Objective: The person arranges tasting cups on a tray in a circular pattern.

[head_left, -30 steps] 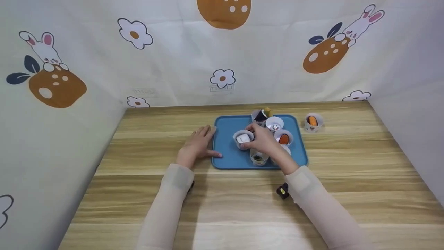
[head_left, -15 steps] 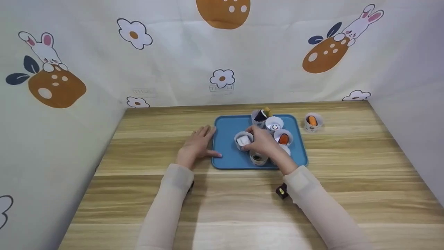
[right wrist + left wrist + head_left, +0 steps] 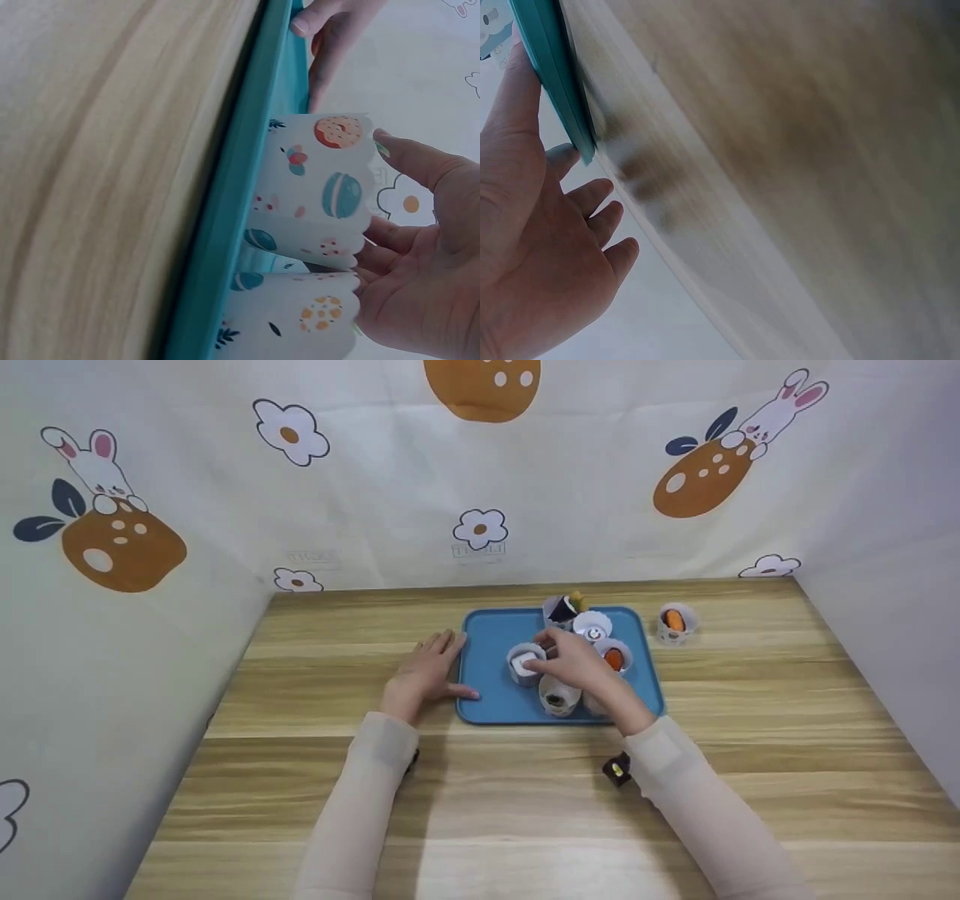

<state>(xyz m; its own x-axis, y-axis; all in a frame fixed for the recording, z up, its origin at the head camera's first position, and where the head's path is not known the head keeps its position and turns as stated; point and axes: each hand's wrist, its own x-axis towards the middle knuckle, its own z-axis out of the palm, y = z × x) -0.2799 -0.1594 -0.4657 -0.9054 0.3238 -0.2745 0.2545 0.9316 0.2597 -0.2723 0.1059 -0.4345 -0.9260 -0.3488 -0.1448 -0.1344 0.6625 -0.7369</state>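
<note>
My right hand [image 3: 574, 660] hovers at a white paper cup [image 3: 517, 676] on the blue tray [image 3: 480, 690], thumb over its white block-like piece [image 3: 520, 663]. In the right wrist view the thumb and fingers stand apart, the fingers partly behind printed, scalloped cups [image 3: 311, 187]. My left hand [image 3: 424, 673] rests at the tray's left edge with fingers extended and thumb over the rim; the left wrist view shows the thumb [image 3: 514, 97] along the tray rim [image 3: 551, 71]. Just in front of the right hand is a cup [image 3: 556, 697] with something dark inside.
More paper cups fill the tray's right half, one with a dark roll [image 3: 562, 610], another with an orange-red piece [image 3: 613, 660]. Off the tray at right stands a cup [image 3: 675, 634] with an orange piece. A patterned cloth wall [image 3: 375, 510] closes the table's back.
The cup with the white piece has shifted very slightly right. My right hand has eased back from its rim and its wrist has moved slightly right. The left hand has stayed put.
</note>
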